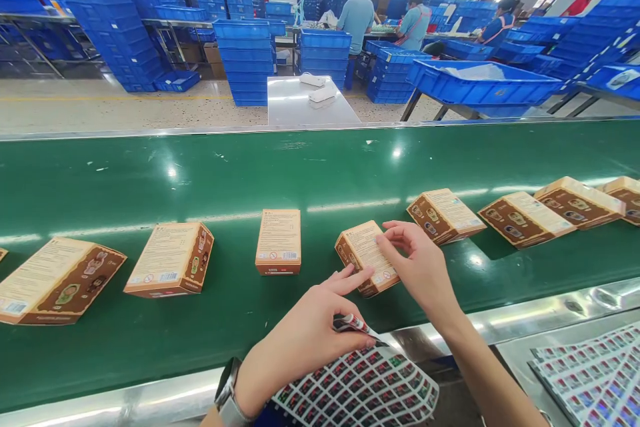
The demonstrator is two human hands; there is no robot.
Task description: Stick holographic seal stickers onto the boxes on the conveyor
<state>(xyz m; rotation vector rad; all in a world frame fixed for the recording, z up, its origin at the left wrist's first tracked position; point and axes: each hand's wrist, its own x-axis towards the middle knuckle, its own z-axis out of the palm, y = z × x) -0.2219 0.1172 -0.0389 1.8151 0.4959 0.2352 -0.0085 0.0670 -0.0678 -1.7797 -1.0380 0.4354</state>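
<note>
Fingers of the left hand (pixel 310 330) pinch a sheet of stickers (pixel 370 387) between thumb and curled fingers, index stretched out to the box (pixel 367 257). The right hand's (pixel 417 260) thumb and index, slightly apart, touch that box's upper right side.

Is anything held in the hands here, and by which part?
The left hand pinches a sticker sheet by its upper edge. The right hand touches the top of a box, without a clear grip.
</note>
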